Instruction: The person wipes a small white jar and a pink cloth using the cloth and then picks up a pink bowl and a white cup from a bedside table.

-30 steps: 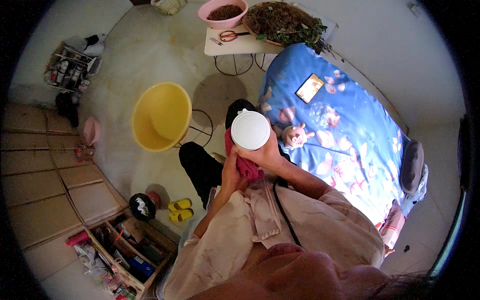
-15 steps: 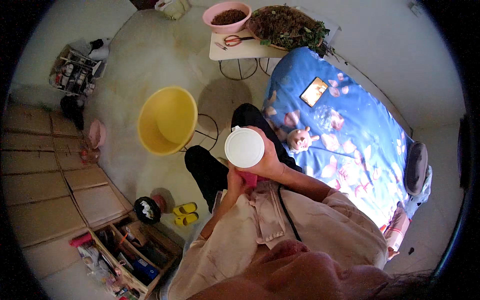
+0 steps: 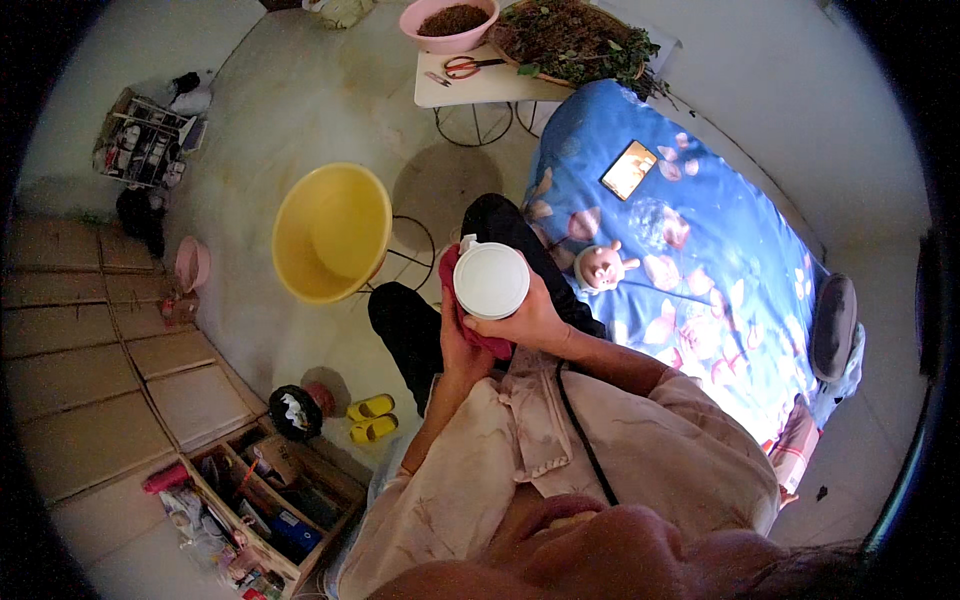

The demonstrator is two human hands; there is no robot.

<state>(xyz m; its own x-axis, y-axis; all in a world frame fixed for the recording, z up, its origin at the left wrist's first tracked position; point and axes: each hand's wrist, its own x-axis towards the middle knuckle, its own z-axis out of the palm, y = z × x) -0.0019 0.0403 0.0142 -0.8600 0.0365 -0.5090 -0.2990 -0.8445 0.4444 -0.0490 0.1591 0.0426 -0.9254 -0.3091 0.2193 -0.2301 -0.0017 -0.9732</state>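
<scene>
A round white lidded container (image 3: 491, 281) with a small tab on its rim is held over my lap, its lid facing up. My right hand (image 3: 532, 322) is wrapped round its right and near side, the thumb reaching across the front. My left hand (image 3: 462, 348) presses a dark pink cloth (image 3: 450, 272) against the container's left side; part of the cloth also hangs below it. Most of the left fingers are hidden behind the cloth and container. Beside my right knee, a pink pig-shaped figure (image 3: 602, 268) sits on the blue flowered bedspread (image 3: 690, 290).
A yellow basin (image 3: 332, 233) stands on a wire stand ahead left. Farther off, a white table (image 3: 440, 95) bears scissors (image 3: 465, 67), a pink bowl (image 3: 450, 40) and a basket of dried plants (image 3: 575, 45). A lit phone (image 3: 629, 170) lies on the bed. Yellow slippers (image 3: 372, 420) rest on the floor.
The left hand has come up with the pink cloth from beneath the container to its left side. The container has shifted slightly, and its tab has turned a little to the left.
</scene>
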